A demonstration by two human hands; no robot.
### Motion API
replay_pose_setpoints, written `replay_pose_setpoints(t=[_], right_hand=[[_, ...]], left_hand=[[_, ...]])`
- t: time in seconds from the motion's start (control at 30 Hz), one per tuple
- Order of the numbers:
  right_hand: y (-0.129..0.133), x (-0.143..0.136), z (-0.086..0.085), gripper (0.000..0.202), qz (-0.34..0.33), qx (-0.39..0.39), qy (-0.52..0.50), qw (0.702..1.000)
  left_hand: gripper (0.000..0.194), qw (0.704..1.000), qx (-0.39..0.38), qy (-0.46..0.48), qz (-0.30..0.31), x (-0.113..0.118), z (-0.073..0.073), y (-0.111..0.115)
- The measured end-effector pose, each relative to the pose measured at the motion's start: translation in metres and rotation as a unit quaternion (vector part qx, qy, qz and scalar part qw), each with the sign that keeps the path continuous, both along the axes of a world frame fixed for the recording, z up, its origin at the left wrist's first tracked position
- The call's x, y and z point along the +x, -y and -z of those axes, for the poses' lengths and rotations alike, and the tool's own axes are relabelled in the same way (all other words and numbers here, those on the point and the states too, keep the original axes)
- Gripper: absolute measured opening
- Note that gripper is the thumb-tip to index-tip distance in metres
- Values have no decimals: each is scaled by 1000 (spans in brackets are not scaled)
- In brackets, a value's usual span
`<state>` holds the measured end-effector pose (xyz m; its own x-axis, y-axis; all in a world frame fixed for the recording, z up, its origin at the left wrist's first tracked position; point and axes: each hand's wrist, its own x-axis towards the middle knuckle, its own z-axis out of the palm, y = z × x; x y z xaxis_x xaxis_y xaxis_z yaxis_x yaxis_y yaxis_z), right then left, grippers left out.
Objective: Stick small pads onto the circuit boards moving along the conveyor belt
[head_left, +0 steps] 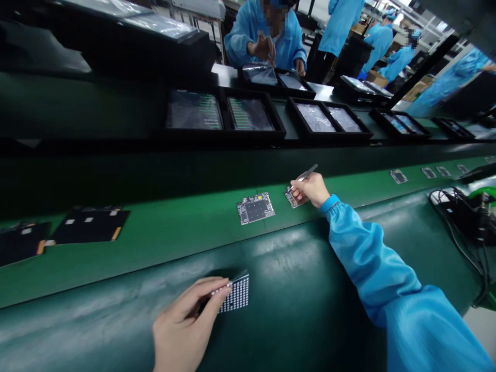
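Between the thumb and fingers of my left hand (pixel 189 323) is a small sheet of round white stickers (pixel 238 294), held above the dark green mat. My right hand (pixel 312 190) grips a pair of metal tweezers (pixel 308 173), their tips pointing down at a circuit board (pixel 293 200) on the green belt. The hand covers part of that board, and I cannot make out whether the tips touch it. To its left, another circuit board (pixel 256 208) lies flat on the belt.
Dark flat panels (pixel 91 226) lie at the belt's left. More boards (pixel 398 176) sit farther right. Behind, black trays (pixel 251 113) stand on a raised shelf, and a person in blue (pixel 267 31) works across it. Black cables (pixel 465 248) lie at right.
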<state>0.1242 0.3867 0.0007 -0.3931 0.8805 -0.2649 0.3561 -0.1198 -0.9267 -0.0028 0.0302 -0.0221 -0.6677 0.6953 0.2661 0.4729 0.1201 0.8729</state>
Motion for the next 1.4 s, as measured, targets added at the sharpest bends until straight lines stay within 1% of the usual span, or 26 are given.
replay_pose_setpoints(t=[0.23,0.43,0.67,0.77,0.83,0.9,1.03,1.1,1.17,1.23,1.33,1.4], right_hand=[[1,13,0,25,6,24,-34,999],[0,19,1,29,9,33,-50,998],[2,25,3,41,6,41,-90,995],[-3,35,4,45,34,68,-117,990],[-6,44,3,45,52,97,-142,984],[-10,54,2,44,68,107,-161,979],[-18,75,-2,44,103,74,-165,978],[-24,83,-6,44,103,46,-160,981],[-29,90,-11,45,91,11,-156,983],[-33,93,-17,45,79,-14,-156,985],[-30,91,-24,44,73,-17,-162,984],[-21,86,-28,43,66,-11,-168,984]], left_hand=[[24,999,-28,-13,-14,0,2,0],[26,999,-24,-25,-6,-2,2,0],[25,999,-26,-34,-6,-2,5,2],[27,999,-22,-29,-7,-2,4,0],[29,999,-22,-24,-6,-2,3,-1],[31,999,-27,-16,-7,-3,3,-2],[34,999,-41,8,-18,-5,5,0],[31,998,-49,31,-24,-4,3,-3],[26,997,-50,60,-13,-1,-2,-11],[21,995,-39,89,23,7,-10,-27],[10,989,-2,119,86,21,-24,-57],[5,985,21,130,111,30,-30,-74]])
